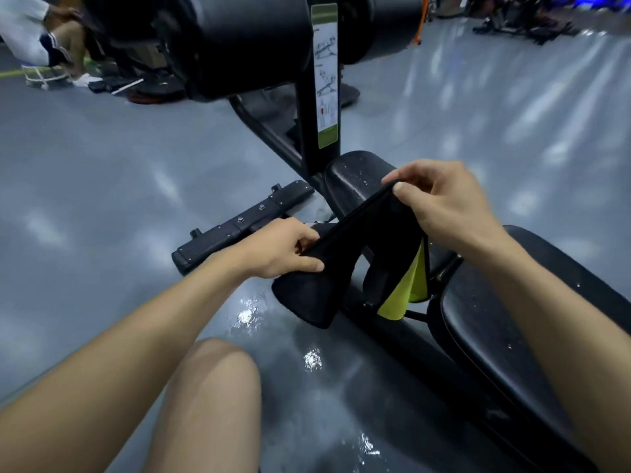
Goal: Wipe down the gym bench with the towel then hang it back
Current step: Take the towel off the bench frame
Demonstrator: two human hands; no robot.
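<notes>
We hold the towel (368, 230) stretched above the bench (355, 179), at about one o'clock from our knee. The left hand (283, 247) pinches its near edge and the right hand (444, 199) its far one, both closed on cloth. It looks light and limp, sagging between grips, so edge pinches suit it.

Glossy grey gym floor (102, 172) (streaked with light reflections), dark exercise machines (522, 18) at far edge
</notes>
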